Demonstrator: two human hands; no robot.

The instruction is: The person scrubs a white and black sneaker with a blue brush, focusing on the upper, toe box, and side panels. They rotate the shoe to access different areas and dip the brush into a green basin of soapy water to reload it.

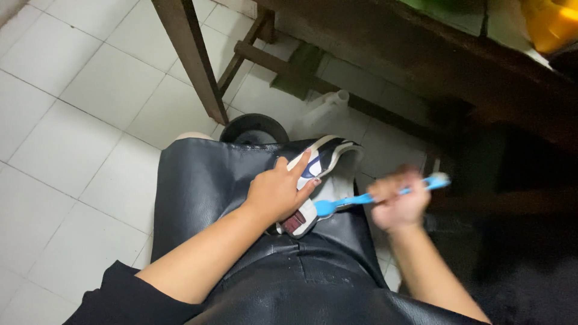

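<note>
A white and dark blue sneaker [328,157] lies on my lap, resting on a black leather apron [205,180]. My left hand [278,191] grips the shoe from above, index finger stretched along its side. My right hand [397,201], blurred by motion, is closed around the handle of a light blue brush [355,199]. The brush head touches the shoe's lower edge near the sole.
A white tiled floor [90,102] spreads to the left. A dark wooden table with legs [192,60] stands ahead, a white plastic jug [325,108] under it. A round black container [254,129] sits just past my knees. A yellow object [551,24] rests at top right.
</note>
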